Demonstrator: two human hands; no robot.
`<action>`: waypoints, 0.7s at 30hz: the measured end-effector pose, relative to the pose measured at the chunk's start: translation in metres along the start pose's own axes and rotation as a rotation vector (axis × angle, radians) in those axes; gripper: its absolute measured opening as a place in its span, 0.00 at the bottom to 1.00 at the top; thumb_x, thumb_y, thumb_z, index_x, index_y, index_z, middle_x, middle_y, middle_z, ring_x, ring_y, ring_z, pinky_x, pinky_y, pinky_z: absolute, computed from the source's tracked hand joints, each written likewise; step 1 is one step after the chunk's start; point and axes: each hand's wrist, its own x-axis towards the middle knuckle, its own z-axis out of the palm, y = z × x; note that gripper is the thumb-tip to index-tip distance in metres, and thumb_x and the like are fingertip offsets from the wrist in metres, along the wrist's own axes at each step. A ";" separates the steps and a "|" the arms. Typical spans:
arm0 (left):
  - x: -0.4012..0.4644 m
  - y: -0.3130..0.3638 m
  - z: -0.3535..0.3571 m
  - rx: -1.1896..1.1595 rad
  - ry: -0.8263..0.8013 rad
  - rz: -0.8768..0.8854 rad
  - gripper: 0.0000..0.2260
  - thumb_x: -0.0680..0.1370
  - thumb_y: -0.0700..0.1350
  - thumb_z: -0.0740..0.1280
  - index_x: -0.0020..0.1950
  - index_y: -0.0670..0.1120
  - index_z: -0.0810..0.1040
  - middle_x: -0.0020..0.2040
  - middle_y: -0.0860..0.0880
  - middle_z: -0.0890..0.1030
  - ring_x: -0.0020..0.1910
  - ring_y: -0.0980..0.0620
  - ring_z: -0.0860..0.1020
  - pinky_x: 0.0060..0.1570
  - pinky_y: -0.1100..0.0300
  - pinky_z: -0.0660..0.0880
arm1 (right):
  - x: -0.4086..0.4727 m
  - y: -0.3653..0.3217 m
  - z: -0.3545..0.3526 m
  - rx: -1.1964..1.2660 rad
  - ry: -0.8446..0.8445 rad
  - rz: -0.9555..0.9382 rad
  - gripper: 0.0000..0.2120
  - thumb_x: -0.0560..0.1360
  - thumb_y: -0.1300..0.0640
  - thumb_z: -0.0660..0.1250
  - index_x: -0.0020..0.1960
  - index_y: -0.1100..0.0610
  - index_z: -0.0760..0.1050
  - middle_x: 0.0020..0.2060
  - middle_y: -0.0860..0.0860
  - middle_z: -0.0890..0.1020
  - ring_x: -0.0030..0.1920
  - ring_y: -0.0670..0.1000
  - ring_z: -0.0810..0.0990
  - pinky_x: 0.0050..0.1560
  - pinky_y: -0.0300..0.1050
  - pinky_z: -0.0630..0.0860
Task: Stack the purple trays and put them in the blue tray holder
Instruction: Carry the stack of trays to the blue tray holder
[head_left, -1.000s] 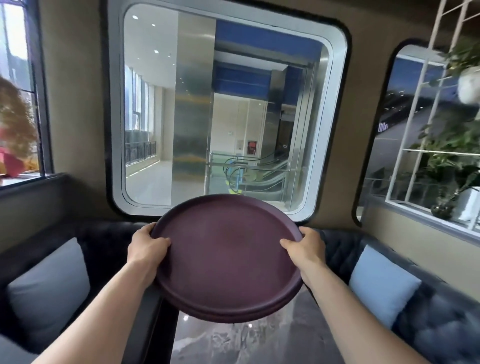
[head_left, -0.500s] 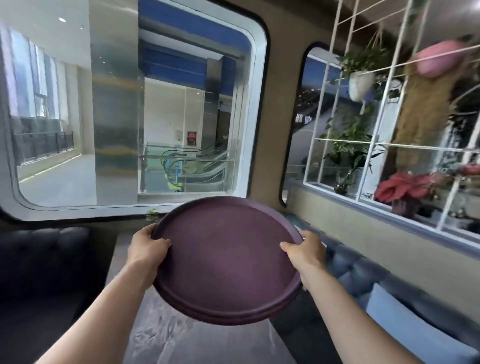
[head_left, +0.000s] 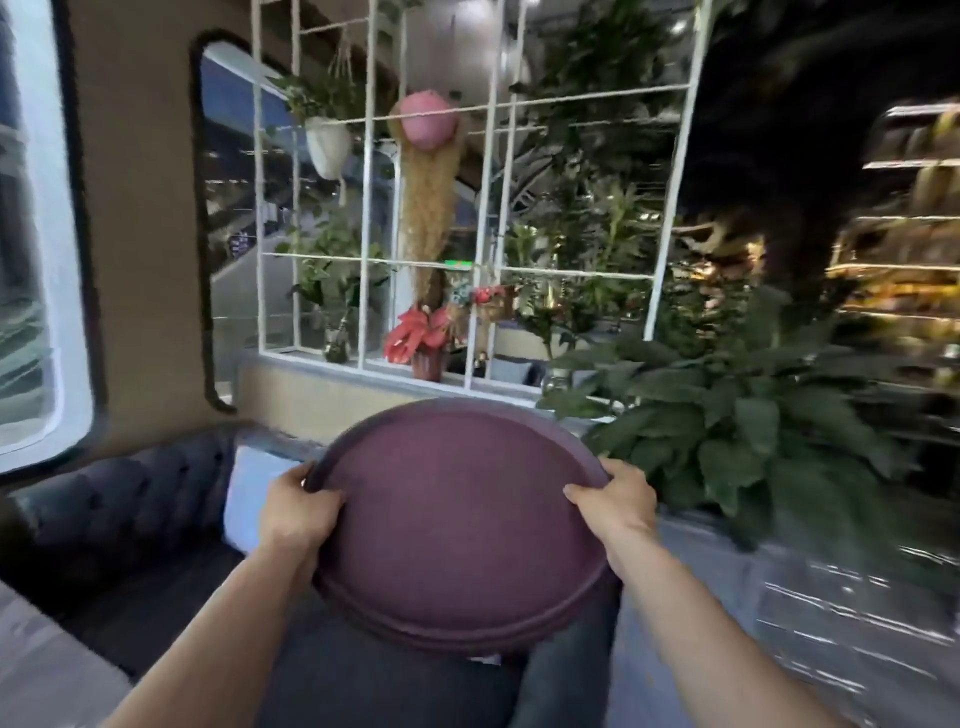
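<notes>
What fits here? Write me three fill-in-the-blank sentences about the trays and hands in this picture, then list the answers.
1. The stacked trays are coloured ____.
2. The left hand and right hand each hold the stack by its ____.
3. The pot hanging on the white grid is coloured ____.

Answers: purple; rim; pink

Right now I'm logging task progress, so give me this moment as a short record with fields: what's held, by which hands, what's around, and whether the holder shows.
held: stack of purple trays, round, several rims visible at the near edge
left hand: grips the stack's left rim
right hand: grips the stack's right rim
support: stack is carried in the air, resting on nothing
surroundings: dark sofa at left, white grid rack with potted plants ahead, leafy plant at right
blue tray holder: not in view
image: blurred at the right edge
</notes>
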 end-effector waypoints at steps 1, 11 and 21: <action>-0.008 0.002 0.033 -0.005 -0.066 0.006 0.12 0.67 0.35 0.68 0.46 0.48 0.82 0.40 0.48 0.83 0.45 0.42 0.82 0.53 0.45 0.80 | 0.008 0.010 -0.028 -0.017 0.072 0.015 0.17 0.66 0.57 0.76 0.54 0.54 0.79 0.52 0.54 0.83 0.54 0.58 0.80 0.58 0.49 0.77; -0.127 0.002 0.315 -0.056 -0.684 -0.007 0.23 0.62 0.41 0.70 0.57 0.49 0.83 0.49 0.45 0.86 0.49 0.41 0.83 0.56 0.45 0.80 | -0.011 0.099 -0.288 -0.201 0.662 0.246 0.14 0.65 0.57 0.75 0.50 0.55 0.82 0.43 0.54 0.84 0.51 0.59 0.82 0.54 0.50 0.79; -0.347 0.019 0.423 -0.125 -1.326 -0.048 0.16 0.70 0.31 0.69 0.47 0.53 0.80 0.41 0.52 0.83 0.45 0.46 0.81 0.51 0.52 0.78 | -0.182 0.123 -0.428 -0.295 1.258 0.494 0.29 0.65 0.55 0.78 0.65 0.56 0.75 0.58 0.57 0.81 0.59 0.58 0.80 0.60 0.49 0.75</action>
